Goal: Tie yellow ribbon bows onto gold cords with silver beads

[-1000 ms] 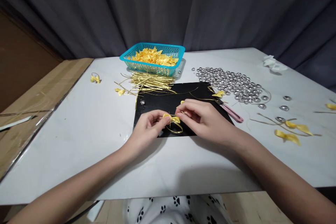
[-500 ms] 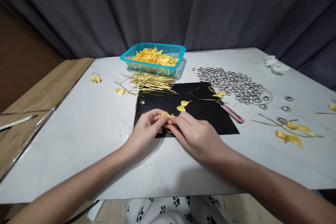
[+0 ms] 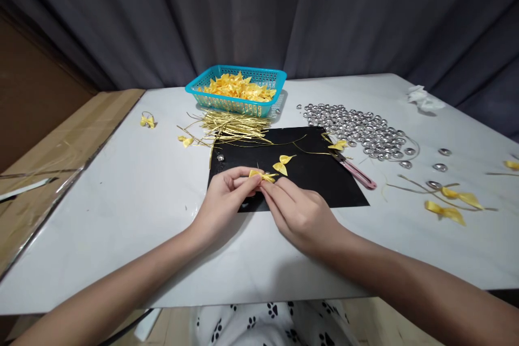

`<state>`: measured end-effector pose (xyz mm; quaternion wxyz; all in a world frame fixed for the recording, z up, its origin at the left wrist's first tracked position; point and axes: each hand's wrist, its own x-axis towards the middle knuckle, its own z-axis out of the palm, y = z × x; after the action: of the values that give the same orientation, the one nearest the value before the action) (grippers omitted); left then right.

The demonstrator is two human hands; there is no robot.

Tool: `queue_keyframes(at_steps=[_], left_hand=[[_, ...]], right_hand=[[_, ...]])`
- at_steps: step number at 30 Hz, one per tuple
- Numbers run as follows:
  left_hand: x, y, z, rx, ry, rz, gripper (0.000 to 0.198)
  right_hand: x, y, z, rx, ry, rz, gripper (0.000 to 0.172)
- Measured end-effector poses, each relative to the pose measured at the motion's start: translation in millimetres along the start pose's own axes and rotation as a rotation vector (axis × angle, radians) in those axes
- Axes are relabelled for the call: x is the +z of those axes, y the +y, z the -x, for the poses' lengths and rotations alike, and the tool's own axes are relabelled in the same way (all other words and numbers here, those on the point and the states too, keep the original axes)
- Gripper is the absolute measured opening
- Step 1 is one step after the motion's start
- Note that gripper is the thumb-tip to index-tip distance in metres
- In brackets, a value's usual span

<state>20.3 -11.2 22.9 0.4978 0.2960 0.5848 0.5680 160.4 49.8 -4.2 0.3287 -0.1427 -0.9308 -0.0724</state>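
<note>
Over the front edge of the black sheet (image 3: 324, 184), my left hand (image 3: 227, 194) pinches a yellow ribbon bow (image 3: 265, 176) between thumb and fingers. My right hand (image 3: 302, 211) meets it from the other side, its fingertips closed at the bow's lower edge. A small shiny piece seems to sit at the bow's middle, partly covered by fingers. Just behind my hands, another yellow bow (image 3: 281, 165) lies loose on the sheet. One silver bead (image 3: 220, 158) rests near the sheet's left edge.
Behind the sheet lie gold wire ties (image 3: 237, 125) and a turquoise basket (image 3: 190, 88) of yellow bows. Silver beads (image 3: 357, 130) spread to the right, near pink-handled snips (image 3: 360, 175). More bows (image 3: 446, 212) lie far right; one wired bow (image 3: 147, 121) lies left.
The held bow has turned and more of its yellow ribbon shows above my fingers. The gold wire loop seen below my fingers is no longer visible. My right hand has shifted slightly.
</note>
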Motion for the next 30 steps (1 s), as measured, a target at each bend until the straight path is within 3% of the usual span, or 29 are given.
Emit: queue_keyframes(at_steps=[10,18,30], left_hand=[[-2.1,-1.1,0.4,-0.037,-0.004,0.01,0.014],[-2.2,-1.1,0.7,-0.052,-0.004,0.053,0.016],[-2.6,-2.2,-0.8,-0.12,-0.039,0.061,0.018]], right_hand=[[-3.3,-1.0,-1.2,0.038,-0.025,-0.019,0.026],[-1.6,-3.9,-4.0,0.208,0.081,-0.24,0.015],[-0.4,-0.9,-5.3,0.344,0.05,-0.441,0.014]])
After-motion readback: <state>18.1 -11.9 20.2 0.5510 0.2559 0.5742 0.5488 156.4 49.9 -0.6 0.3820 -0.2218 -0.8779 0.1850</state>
